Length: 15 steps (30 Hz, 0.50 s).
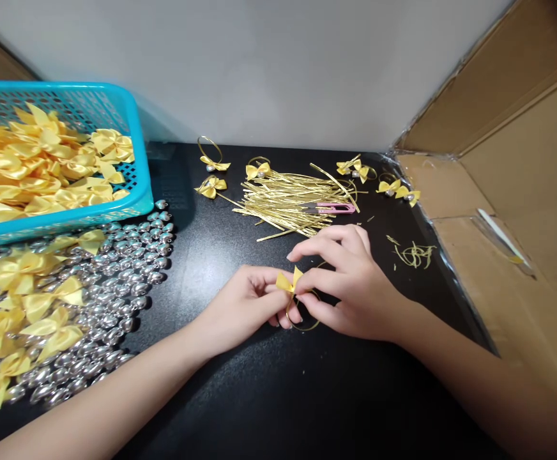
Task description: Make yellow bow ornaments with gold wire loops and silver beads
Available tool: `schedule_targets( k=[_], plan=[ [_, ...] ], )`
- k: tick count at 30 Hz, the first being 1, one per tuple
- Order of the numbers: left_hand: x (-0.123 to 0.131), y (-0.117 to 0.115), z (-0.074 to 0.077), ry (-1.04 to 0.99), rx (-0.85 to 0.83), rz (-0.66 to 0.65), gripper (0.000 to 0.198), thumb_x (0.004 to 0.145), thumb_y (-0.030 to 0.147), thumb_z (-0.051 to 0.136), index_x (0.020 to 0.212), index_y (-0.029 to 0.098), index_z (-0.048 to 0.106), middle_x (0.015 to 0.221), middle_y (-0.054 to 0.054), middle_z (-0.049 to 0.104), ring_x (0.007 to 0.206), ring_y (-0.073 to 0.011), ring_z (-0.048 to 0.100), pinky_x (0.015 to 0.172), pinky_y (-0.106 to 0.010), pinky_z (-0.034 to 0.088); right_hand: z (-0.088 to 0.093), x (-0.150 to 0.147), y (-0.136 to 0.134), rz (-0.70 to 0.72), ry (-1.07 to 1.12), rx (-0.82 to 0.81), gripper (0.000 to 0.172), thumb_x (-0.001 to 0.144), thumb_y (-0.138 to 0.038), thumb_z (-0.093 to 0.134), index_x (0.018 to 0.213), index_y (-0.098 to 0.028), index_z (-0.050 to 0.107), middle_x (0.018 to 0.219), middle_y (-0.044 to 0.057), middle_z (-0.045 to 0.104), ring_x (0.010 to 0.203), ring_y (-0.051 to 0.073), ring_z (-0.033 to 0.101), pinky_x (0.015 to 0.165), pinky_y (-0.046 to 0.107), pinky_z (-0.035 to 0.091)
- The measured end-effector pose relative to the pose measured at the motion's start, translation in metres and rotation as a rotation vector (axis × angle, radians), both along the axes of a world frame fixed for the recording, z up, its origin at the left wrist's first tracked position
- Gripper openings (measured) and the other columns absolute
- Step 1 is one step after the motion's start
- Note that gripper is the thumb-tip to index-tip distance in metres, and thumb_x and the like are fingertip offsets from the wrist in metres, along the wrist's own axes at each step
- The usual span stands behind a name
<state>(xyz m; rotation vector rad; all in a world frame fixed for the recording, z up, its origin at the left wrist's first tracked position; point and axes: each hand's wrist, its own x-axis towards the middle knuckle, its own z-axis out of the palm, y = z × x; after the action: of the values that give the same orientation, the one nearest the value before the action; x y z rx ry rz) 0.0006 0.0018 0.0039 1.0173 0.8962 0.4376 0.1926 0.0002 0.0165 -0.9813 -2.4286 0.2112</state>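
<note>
Between the fingers of both hands is a yellow ribbon bow point(285, 281), with a loop of gold cord point(313, 327) hanging below it. My left hand point(254, 295) pinches the bow from the left, thumb on top. From the right, my right hand point(345, 281) has thumb and index finger closed at the bow's right side, where the cord runs. Its other fingers are bent above. Just beyond the hands lies a pile of gold cord strips point(283, 198), with pink-handled thread snips point(336, 208) on top.
A turquoise basket point(142, 166) full of yellow bows stands at left. Silver beads point(115, 300) and loose bows point(53, 332) spread before it. Bows with cord loops point(214, 165) lie along the back. Cord scraps point(415, 254) are at right, beside cardboard point(513, 255) holding a white-handled tool point(506, 239).
</note>
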Motion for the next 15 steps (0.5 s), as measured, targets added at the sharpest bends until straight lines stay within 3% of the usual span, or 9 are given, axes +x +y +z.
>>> schedule_targets(
  k=[8, 15],
  plan=[
    [0.0006, -0.0018, -0.0016, 0.032, 0.031, -0.002, 0.015, 0.074, 0.013, 0.056, 0.065, 0.015, 0.067, 0.060, 0.002, 0.068, 0.053, -0.0067, 0.057, 0.055, -0.017, 0.047, 0.0035, -0.0033, -0.0036, 0.015, -0.174, 0.025, 0.014, 0.089, -0.018, 0.055, 0.084, -0.019, 0.067, 0.120, 0.004, 0.066, 0.110, 0.024, 0.047, 0.100, 0.046, 0.027],
    [-0.0004, -0.0011, -0.0017, 0.028, 0.009, 0.005, 0.012, 0.073, 0.011, 0.057, 0.065, 0.015, 0.066, 0.061, 0.002, 0.069, 0.053, -0.0065, 0.057, 0.056, -0.017, 0.047, 0.0072, 0.0021, -0.0014, 0.065, -0.183, -0.152, 0.013, 0.092, -0.017, 0.049, 0.087, -0.017, 0.061, 0.127, 0.009, 0.059, 0.119, 0.025, 0.043, 0.103, 0.047, 0.030]
  ],
)
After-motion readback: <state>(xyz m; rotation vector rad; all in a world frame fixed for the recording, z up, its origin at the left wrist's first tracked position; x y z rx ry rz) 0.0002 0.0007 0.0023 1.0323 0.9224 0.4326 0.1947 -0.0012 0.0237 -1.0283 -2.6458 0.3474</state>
